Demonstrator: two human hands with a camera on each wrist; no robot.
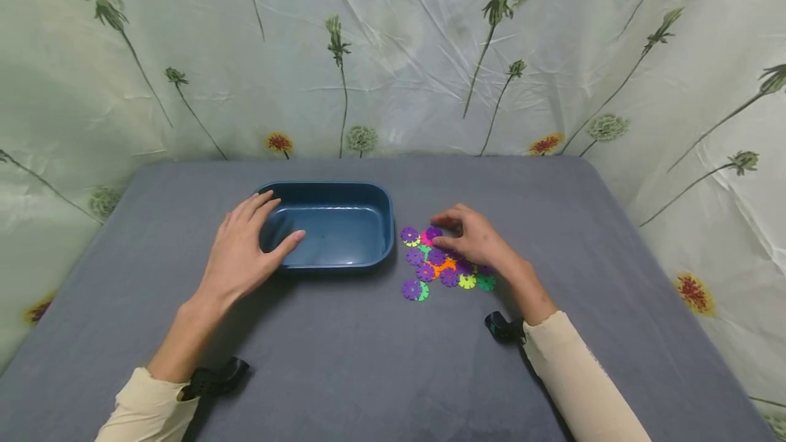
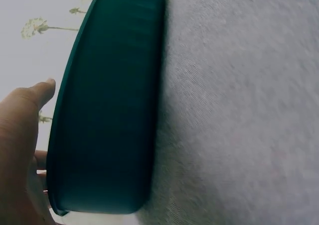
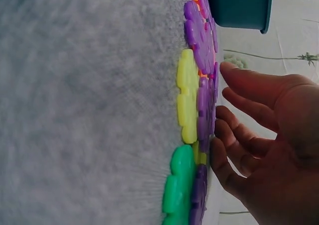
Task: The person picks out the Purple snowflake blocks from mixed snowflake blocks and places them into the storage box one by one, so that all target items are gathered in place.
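A blue rectangular basin (image 1: 331, 266) stands left of the middle on the table. My left hand (image 1: 242, 247) is at its left end, fingers spread and thumb apart above the rim. In the left wrist view the thumb is beside the upper edge of the basin (image 2: 107, 105); some fingers are hidden behind it. Notched plastic discs, purple (image 1: 412, 289), yellow (image 1: 467, 282), green (image 1: 486, 283) and orange, lie in a loose pile right of the basin. Over the pile my right hand (image 1: 475, 234) has loosely bent fingers, with a gap between thumb and forefinger. No held disc shows in the right wrist view.
A grey cloth (image 1: 368, 360) covers the table. Behind and beside it hangs a pale curtain (image 1: 405, 53) printed with dandelions. Each wrist wears a black camera, such as the one (image 1: 503, 327) on the right.
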